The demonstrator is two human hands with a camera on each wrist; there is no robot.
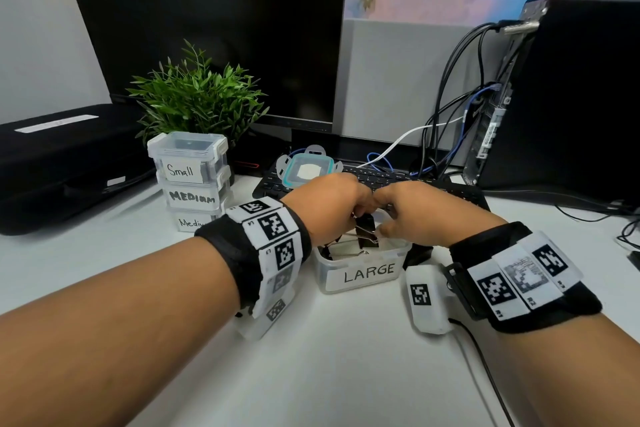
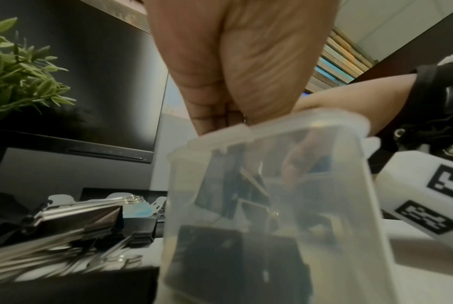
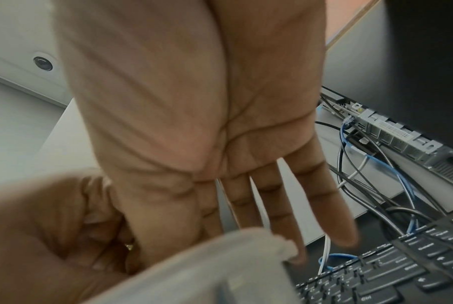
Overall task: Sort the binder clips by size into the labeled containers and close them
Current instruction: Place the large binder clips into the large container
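Binder clips (image 1: 363, 236) fill the open LARGE container (image 1: 360, 274) on the counter (image 1: 329, 357); left hand (image 1: 329, 204) pinches one, right hand (image 1: 412, 211) fingers extended. Stacked containers (image 1: 192, 180) closed; lid (image 1: 306, 172) unfitted, loose clips (image 2: 72, 226) remain.

Bare desk (image 1: 329, 357) before the LARGE container (image 1: 362, 270); stacked boxes (image 1: 194, 180) left; keyboard (image 1: 398, 180) and cables (image 1: 446, 135) behind
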